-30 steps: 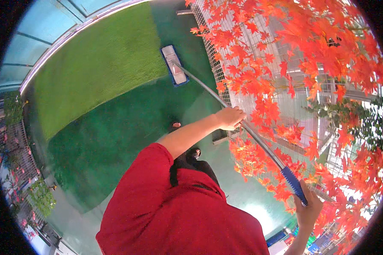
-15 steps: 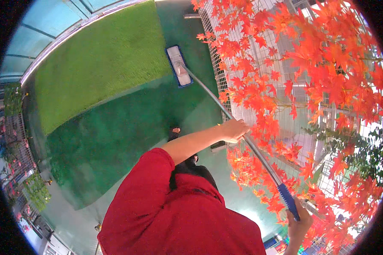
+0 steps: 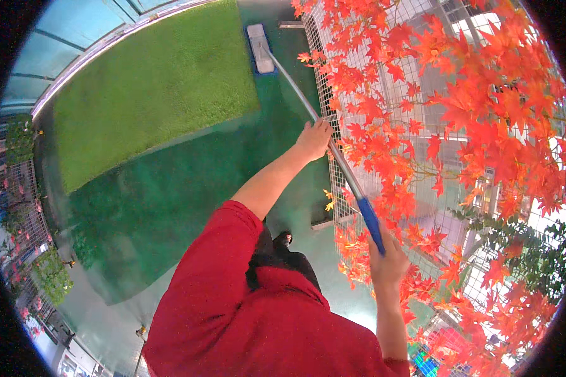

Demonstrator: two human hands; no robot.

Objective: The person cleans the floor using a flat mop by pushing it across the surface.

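Green floor [image 3: 188, 182] beside the turf [image 3: 157, 94] supports the flat mop [image 3: 260, 53], whose presumably stiff, light pole [image 3: 346, 168] suits two-point holding: left hand [image 3: 314, 141] gripping mid-pole, right hand [image 3: 390, 261] closed around the blue handle [image 3: 371, 224].

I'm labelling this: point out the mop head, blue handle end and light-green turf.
Mop head [image 3: 258, 53]: head view, middle of its flat top.
Blue handle end [image 3: 370, 223]: head view, middle of visible length.
Light-green turf [image 3: 157, 94]: head view, central surface.

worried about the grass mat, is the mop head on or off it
Off: the mop head is on dark green floor, right of the grass mat.
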